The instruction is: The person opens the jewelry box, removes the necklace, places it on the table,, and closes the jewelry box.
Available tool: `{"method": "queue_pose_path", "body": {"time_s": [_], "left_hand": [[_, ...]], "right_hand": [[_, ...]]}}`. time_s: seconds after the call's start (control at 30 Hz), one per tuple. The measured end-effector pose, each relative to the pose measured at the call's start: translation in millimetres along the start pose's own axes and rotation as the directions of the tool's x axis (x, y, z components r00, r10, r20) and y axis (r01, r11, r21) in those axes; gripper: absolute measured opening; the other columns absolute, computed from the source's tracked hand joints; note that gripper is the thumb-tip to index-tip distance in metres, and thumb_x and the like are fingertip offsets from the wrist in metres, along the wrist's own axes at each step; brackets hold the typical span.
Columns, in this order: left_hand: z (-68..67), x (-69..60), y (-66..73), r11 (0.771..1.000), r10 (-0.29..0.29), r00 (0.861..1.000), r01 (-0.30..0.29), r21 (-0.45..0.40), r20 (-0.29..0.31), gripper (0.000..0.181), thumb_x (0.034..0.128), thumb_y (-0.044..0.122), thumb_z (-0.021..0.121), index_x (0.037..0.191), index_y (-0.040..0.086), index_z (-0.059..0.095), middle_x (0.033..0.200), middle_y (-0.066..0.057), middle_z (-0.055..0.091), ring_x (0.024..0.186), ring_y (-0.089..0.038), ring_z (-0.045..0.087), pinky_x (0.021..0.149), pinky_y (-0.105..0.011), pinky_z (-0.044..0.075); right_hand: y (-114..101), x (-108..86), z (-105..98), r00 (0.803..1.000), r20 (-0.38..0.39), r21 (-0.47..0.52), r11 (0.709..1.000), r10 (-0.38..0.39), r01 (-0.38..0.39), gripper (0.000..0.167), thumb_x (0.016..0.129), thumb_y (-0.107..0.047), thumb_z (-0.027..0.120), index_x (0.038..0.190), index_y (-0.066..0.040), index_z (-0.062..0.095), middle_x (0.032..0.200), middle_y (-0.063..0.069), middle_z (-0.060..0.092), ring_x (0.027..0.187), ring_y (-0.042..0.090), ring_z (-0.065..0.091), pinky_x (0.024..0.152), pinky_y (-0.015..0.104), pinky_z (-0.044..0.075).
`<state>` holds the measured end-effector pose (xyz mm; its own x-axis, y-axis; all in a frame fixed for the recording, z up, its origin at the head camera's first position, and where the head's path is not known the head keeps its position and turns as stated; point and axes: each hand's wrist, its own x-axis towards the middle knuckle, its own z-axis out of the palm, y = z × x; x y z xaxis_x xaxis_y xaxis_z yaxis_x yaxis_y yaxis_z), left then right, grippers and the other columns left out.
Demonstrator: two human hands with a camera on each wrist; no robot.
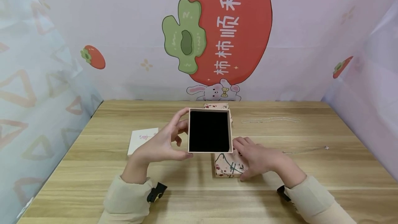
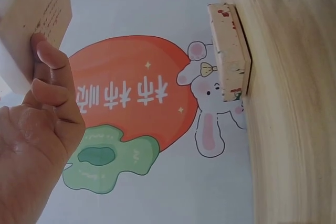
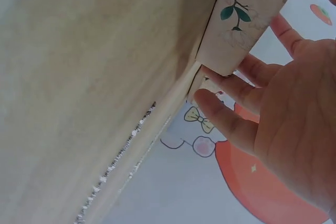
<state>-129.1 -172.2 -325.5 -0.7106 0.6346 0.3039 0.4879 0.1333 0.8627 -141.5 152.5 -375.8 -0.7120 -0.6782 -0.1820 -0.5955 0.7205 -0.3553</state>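
Since the open box [image 1: 230, 127] looks like stiff card, I'd bet it's really light and won't flop about, though the corners would probably dent if you squeezed hard. It's up off the counter [image 1: 199, 196], roughly mid-scene, with the left hand [image 1: 163, 142] pinching its left side, thumb at the lower corner and index up top, other fingers curled in. Honestly that's a decent spot to grab it, just by the rim walls, clear of the black inside [image 1: 209, 131]. Its mouth points back at the wearer and it's near enough square, so no real long axis. Meanwhile the right hand [image 1: 256, 156] holds the floral box [image 1: 225, 168] lying flat on the counter, fingers over the far edge, thumb on the near one, spread just about box-wide. Can't tell that one's long axis, the hand covers its right end. Probably smooth paper, maybe a bit slippery.
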Motion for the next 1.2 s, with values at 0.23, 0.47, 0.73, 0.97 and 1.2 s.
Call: {"method": "queue_pose_path", "body": {"time_s": [0.23,0.47,0.73,0.97,1.2], "left_hand": [[-0.9,0.1,-5.2,1.0,-0.014,1.0,0.015,0.02,-0.016,0.106,0.0754,0.002,0.078,0.156,0.019,0.011,0.131,-0.008,0.06,0.101,-0.018,0.056,0.068,-0.031,0.04],[-3.6,-0.1,-5.4,1.0,-0.023,0.999,0.024,0.007,-0.032,0.107,0.075,0.001,0.079,0.156,0.024,0.013,0.135,-0.007,0.058,0.103,-0.02,0.056,0.067,-0.036,0.038],[-6.8,-1.2,-5.1,1.0,-0.025,0.997,0.025,-0.011,-0.067,0.104,0.0748,0.0,0.078,0.154,0.024,0.015,0.135,-0.007,0.058,0.104,-0.02,0.056,0.067,-0.037,0.038],[-10.9,-3.1,-5.6,0.999,-0.032,0.996,0.029,-0.027,-0.087,0.104,0.0746,-0.003,0.076,0.154,0.022,0.013,0.13,-0.008,0.058,0.104,-0.017,0.058,0.067,-0.035,0.037],[-11.8,-4.7,-8.0,0.998,-0.046,0.995,0.043,-0.039,-0.091,0.105,0.0754,-0.003,0.076,0.155,0.021,0.012,0.129,-0.009,0.058,0.103,-0.017,0.056,0.069,-0.032,0.038]], "right_hand": [[6.8,-0.7,2.1,0.992,-0.111,0.031,0.998,-0.058,0.062,0.088,0.066,-0.028,0.089,0.139,-0.012,0.042,0.145,0.011,0.043,0.131,0.033,0.041,0.102,0.056,0.044],[11.2,-6.1,-11.0,0.964,-0.258,0.059,0.995,-0.061,0.079,0.086,0.063,-0.023,0.09,0.137,-0.02,0.046,0.142,0.004,0.045,0.125,0.026,0.043,0.096,0.048,0.047],[12.1,-23.6,-40.6,0.916,-0.396,0.091,0.989,-0.071,0.116,0.089,0.063,-0.017,0.092,0.139,-0.023,0.045,0.143,-0.001,0.044,0.113,0.015,0.048,0.091,0.039,0.049],[18.9,-38.6,-55.4,0.86,-0.503,0.063,0.988,-0.089,0.139,0.093,0.06,-0.011,0.092,0.14,-0.018,0.045,0.143,0.003,0.045,0.112,0.011,0.04,0.091,0.04,0.041],[17.9,-45.9,-65.0,0.797,-0.589,0.075,0.973,-0.133,0.218,0.096,0.058,-0.004,0.092,0.141,-0.016,0.045,0.143,0.001,0.044,0.124,0.01,0.034,0.097,0.028,0.033]]}}
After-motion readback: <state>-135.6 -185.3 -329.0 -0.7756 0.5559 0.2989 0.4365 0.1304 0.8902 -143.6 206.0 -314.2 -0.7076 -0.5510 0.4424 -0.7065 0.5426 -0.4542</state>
